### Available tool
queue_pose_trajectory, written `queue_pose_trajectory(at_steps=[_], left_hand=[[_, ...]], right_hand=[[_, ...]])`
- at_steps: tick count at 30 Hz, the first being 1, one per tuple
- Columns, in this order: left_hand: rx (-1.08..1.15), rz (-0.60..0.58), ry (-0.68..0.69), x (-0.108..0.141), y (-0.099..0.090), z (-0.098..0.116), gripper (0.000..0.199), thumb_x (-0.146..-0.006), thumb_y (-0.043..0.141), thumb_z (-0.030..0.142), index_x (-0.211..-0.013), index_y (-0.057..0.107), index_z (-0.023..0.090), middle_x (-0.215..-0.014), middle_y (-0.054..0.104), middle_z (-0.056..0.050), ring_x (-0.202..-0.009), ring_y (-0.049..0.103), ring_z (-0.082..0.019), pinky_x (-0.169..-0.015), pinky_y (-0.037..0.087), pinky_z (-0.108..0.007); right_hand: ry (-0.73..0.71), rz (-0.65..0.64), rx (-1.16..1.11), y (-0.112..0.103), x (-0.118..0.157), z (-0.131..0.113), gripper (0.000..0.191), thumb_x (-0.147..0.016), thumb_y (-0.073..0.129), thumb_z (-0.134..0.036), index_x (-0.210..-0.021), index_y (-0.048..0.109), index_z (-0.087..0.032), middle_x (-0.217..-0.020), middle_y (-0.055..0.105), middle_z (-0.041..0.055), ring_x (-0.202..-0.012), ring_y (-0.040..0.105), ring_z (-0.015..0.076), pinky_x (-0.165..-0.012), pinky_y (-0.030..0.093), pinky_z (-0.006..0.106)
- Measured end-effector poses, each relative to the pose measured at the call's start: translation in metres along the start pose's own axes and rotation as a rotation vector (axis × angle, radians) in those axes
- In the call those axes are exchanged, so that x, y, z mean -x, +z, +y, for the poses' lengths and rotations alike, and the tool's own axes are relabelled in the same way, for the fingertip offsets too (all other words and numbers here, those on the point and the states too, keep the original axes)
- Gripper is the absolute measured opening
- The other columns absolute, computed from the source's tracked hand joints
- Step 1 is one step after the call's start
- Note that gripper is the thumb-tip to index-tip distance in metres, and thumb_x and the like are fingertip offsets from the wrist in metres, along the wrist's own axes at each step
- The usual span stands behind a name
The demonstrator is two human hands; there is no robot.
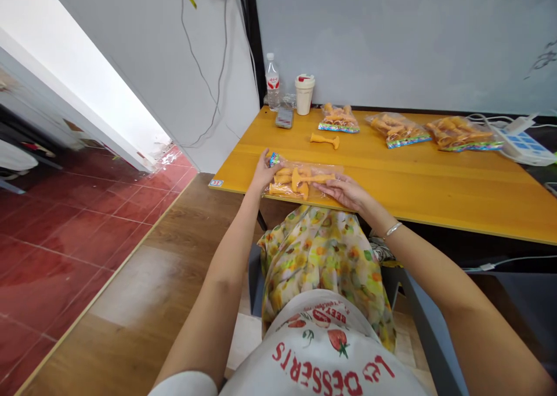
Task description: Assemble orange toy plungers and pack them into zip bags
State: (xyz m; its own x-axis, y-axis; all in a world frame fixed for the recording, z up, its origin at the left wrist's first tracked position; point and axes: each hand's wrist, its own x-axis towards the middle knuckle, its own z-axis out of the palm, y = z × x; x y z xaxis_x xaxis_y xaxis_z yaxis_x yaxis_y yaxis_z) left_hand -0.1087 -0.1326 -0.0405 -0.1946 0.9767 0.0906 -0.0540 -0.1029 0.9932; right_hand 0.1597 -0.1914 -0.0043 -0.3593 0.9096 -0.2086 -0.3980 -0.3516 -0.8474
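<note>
A clear plastic bag [328, 168] with a colourful printed strip lies near the front edge of the table, several orange plastic toy hammers in and on it. At its left end, my left hand [262, 173] grips the bag close to the printed strip. My right hand [347, 191] has its fingers closed around the handle end of an orange toy hammer [310, 179]. That hammer's head points left, over the other hammers; whether it is inside the film or on top, I cannot tell. Farther back, a single loose toy hammer [324, 140] lies on the wood.
Along the back of the table [435, 187] are filled bags of orange pieces, a left bag [339, 118], a middle bag [398, 130] and a right bag [463, 133]. A water bottle [272, 82], a lidded cup [304, 95] and a phone-like object [284, 118] stand back left; a white power strip [520, 140] lies right.
</note>
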Motion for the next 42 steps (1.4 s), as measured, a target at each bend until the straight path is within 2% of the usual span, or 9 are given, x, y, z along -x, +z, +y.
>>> queue_pose_trajectory(at_steps=[8, 13, 15, 19, 26, 31, 36, 39, 42], left_hand=[[-0.024, 0.008, 0.01, -0.003, -0.002, -0.003, 0.088, -0.079, 0.076, 0.019, -0.155, 0.032, 0.017, -0.127, 0.065, -0.013, -0.114, 0.065, -0.022, -0.101, 0.051, -0.035], [-0.035, 0.007, 0.009, -0.004, -0.002, -0.004, 0.09, -0.079, 0.079, 0.022, -0.155, 0.031, 0.017, -0.124, 0.067, -0.013, -0.112, 0.066, -0.022, -0.102, 0.051, -0.036], [-0.029, 0.004, 0.001, -0.004, -0.002, -0.004, 0.089, -0.08, 0.079, 0.023, -0.155, 0.03, 0.017, -0.126, 0.065, -0.014, -0.112, 0.066, -0.022, -0.101, 0.051, -0.035], [-0.012, 0.0, 0.001, -0.004, -0.001, -0.003, 0.089, -0.082, 0.077, 0.024, -0.156, 0.029, 0.018, -0.131, 0.063, -0.015, -0.115, 0.065, -0.023, -0.102, 0.051, -0.036], [-0.027, 0.018, -0.001, -0.004, -0.001, -0.004, 0.079, -0.086, 0.073, 0.025, -0.155, 0.033, 0.019, -0.127, 0.064, -0.013, -0.109, 0.067, -0.021, -0.097, 0.053, -0.033], [-0.059, 0.05, -0.033, -0.001, -0.001, -0.003, 0.073, -0.089, 0.067, 0.025, -0.155, 0.035, 0.022, -0.11, 0.067, -0.009, -0.076, 0.065, -0.014, -0.075, 0.056, -0.028], [-0.077, 0.049, -0.065, 0.001, -0.001, 0.001, 0.07, -0.091, 0.065, 0.03, -0.155, 0.036, 0.025, -0.096, 0.064, -0.004, -0.055, 0.049, -0.009, -0.056, 0.05, -0.024], [-0.083, 0.048, -0.046, 0.002, -0.001, 0.002, 0.073, -0.089, 0.066, 0.033, -0.154, 0.036, 0.021, -0.097, 0.063, -0.005, -0.058, 0.05, -0.011, -0.059, 0.05, -0.027], [-0.098, 0.048, -0.047, 0.004, 0.0, 0.004, 0.074, -0.088, 0.064, 0.032, -0.154, 0.034, 0.019, -0.095, 0.062, -0.005, -0.055, 0.045, -0.01, -0.057, 0.048, -0.026]], right_hand=[[0.012, 0.036, -0.085, 0.025, -0.004, 0.008, 0.016, -0.091, 0.059, -0.002, -0.096, 0.066, -0.015, -0.092, 0.079, 0.0071, -0.088, 0.078, 0.0164, -0.084, 0.065, 0.024], [0.036, 0.014, 0.018, 0.031, -0.004, 0.007, 0.022, -0.087, 0.073, -0.013, -0.106, 0.071, -0.022, -0.079, 0.076, -0.0029, -0.058, 0.067, 0.0059, -0.055, 0.058, 0.012], [0.03, 0.009, 0.059, 0.03, -0.004, 0.007, 0.019, -0.086, 0.074, -0.015, -0.103, 0.074, -0.022, -0.079, 0.075, -0.0042, -0.054, 0.062, 0.0042, -0.051, 0.054, 0.011], [0.046, -0.018, 0.221, 0.02, -0.003, 0.006, 0.011, -0.086, 0.075, -0.021, -0.096, 0.078, -0.02, -0.073, 0.072, -0.0023, -0.062, 0.063, 0.0077, -0.056, 0.056, 0.014], [-0.078, -0.07, 0.462, 0.008, -0.014, 0.006, 0.016, -0.077, 0.083, -0.026, -0.089, 0.077, -0.018, -0.057, 0.066, -0.003, -0.05, 0.058, 0.0089, -0.047, 0.051, 0.016], [-0.085, -0.027, 0.519, 0.002, -0.012, 0.002, 0.021, -0.079, 0.083, -0.035, -0.082, 0.071, -0.019, -0.061, 0.068, -0.0002, -0.054, 0.062, 0.0098, -0.051, 0.054, 0.018], [-0.114, 0.084, 0.653, -0.035, -0.028, -0.026, 0.021, -0.077, 0.084, -0.026, -0.07, 0.068, -0.015, -0.054, 0.061, -0.0013, -0.044, 0.048, 0.0061, -0.043, 0.04, 0.017], [-0.229, 0.292, 0.916, -0.052, -0.057, -0.05, 0.017, -0.083, 0.075, -0.02, -0.069, 0.067, -0.015, -0.051, 0.056, -0.0029, -0.048, 0.05, 0.0093, -0.056, 0.049, 0.023], [-0.413, 0.452, 1.185, -0.051, -0.095, -0.069, 0.009, -0.088, 0.063, -0.013, -0.09, 0.071, -0.013, -0.09, 0.075, 0.0085, -0.087, 0.069, 0.0199, -0.092, 0.054, 0.037]])
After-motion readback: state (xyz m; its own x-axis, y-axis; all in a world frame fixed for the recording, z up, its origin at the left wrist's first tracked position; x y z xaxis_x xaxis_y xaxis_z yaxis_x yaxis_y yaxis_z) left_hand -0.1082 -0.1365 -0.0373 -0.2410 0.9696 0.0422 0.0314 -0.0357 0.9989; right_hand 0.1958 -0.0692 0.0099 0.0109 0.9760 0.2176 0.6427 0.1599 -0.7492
